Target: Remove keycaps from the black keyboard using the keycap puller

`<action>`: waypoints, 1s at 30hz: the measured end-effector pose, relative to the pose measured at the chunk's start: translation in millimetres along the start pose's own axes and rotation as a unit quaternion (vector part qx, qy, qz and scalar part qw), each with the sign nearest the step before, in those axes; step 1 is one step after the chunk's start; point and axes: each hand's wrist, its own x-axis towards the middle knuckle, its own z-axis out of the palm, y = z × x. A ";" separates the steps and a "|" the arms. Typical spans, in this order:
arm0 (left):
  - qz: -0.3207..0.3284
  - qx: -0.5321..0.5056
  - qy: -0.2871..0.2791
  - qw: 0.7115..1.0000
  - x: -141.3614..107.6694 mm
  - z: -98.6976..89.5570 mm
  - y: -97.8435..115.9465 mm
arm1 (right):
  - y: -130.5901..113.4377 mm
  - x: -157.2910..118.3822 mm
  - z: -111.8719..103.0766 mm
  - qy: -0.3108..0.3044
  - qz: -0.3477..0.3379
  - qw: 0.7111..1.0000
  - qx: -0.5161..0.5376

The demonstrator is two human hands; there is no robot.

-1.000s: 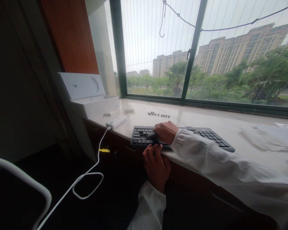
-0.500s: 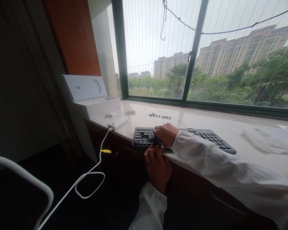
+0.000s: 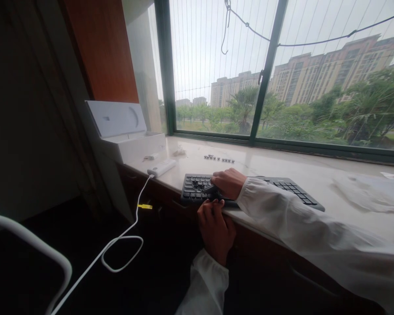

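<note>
A black keyboard (image 3: 290,192) lies along the front edge of a pale marble-like sill. Toward its left end, several keycaps are gone and dark sockets show. My right hand (image 3: 229,183) is closed around a dark, short-handled tool (image 3: 210,189), its kind unclear, held low over these keys; its tip is too small to make out. Below it, my left hand (image 3: 216,227) has curled fingers, their tips gripping the keyboard's front edge close to the tool. Several small loose keycaps (image 3: 218,159) stand in a row behind the keyboard.
An open white box (image 3: 138,146) stands at the left, near a white power bank (image 3: 161,167) whose white cable (image 3: 136,218) hangs off the edge. Crumpled clear plastic (image 3: 364,192) lies at the right. A green-framed window (image 3: 213,136) borders the back.
Both hands and the tool stay almost in place on the keyboard. The whole view has shifted very slightly.
</note>
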 end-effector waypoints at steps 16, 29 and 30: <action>-0.004 0.021 -0.010 1.000 -1.2 -1.7 1.2 | 0.4 -5.9 -3.9 0.013 -0.005 1.000 0.016; 0.000 0.003 -0.004 1.000 -1.7 -0.3 -0.3 | -4.6 3.7 9.1 0.015 0.099 0.992 0.082; 0.001 0.001 -0.003 1.000 -2.0 -0.4 -0.6 | -3.3 4.6 10.8 0.016 0.107 0.990 0.091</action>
